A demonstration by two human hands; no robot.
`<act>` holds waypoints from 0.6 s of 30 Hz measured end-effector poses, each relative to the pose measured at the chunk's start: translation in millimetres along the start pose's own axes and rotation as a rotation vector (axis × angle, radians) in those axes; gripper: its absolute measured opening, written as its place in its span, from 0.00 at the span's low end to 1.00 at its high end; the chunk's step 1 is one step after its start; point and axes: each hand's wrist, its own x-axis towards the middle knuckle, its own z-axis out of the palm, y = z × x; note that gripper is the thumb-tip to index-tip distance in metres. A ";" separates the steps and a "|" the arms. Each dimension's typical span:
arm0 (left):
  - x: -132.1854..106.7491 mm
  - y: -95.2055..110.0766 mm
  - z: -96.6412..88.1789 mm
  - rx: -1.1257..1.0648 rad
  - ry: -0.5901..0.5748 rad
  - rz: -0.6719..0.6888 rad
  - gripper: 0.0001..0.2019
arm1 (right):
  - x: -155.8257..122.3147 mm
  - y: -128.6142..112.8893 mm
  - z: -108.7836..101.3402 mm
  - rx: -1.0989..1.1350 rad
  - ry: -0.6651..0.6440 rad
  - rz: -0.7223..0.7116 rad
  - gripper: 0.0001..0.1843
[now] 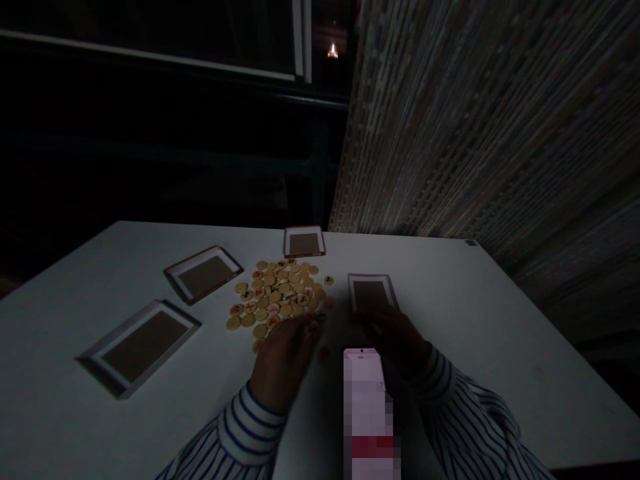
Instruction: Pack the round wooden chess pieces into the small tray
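Observation:
A loose heap of round wooden xiangqi pieces point(284, 289), some showing red or black characters, lies on the white table point(480, 320). My left hand point(283, 357) is at the heap's near edge, fingers curled around a piece point(313, 326) at the fingertips. Over the near edge of the right-hand shallow tray point(371, 291) is my right hand point(397, 335), its fingers bent and thumb apart; nothing shows in it, though shadow hides part of the fingers. Between my wrists lies a lit phone point(364, 400), its screen blurred into blocks.
Three more shallow trays surround the heap: one at the far edge point(304, 241), one at left point(203, 274) and one nearer left point(141, 347). A single piece point(329, 280) lies apart. Behind the table hangs a strand curtain point(425, 120). The room is dark.

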 end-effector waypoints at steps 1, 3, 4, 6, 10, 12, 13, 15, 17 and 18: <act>2.5 3.8 0.9 -0.050 -0.013 -0.037 0.14 | -0.8 3.1 -0.8 0.028 0.038 0.024 0.12; 8.2 11.8 3.4 -0.148 -0.058 -0.114 0.14 | -2.7 9.6 -2.5 0.068 0.101 0.068 0.12; 11.3 15.9 5.0 -0.186 -0.081 -0.156 0.14 | -3.7 12.7 -3.4 0.078 0.125 0.086 0.12; 18.3 24.0 8.9 -0.234 -0.107 -0.234 0.14 | -5.8 17.9 -5.4 0.083 0.164 0.129 0.12; 34.4 37.0 18.9 -0.382 -0.117 -0.242 0.14 | -10.7 23.9 -9.8 0.096 0.275 0.219 0.12; 42.8 42.1 24.5 -0.463 -0.128 -0.212 0.15 | -12.7 25.4 -11.9 0.107 0.328 0.247 0.12; 46.7 44.4 27.5 -0.497 -0.139 -0.205 0.15 | -13.4 26.1 -12.8 0.109 0.345 0.256 0.13; 52.9 48.5 33.8 -0.558 -0.168 -0.207 0.15 | -14.4 27.5 -14.4 0.109 0.356 0.267 0.13; 56.6 51.4 40.1 -0.626 -0.197 -0.234 0.15 | -15.0 29.1 -15.2 0.102 0.358 0.257 0.13; 57.3 52.3 43.0 -0.662 -0.210 -0.258 0.16 | -15.1 29.9 -15.3 0.099 0.360 0.251 0.13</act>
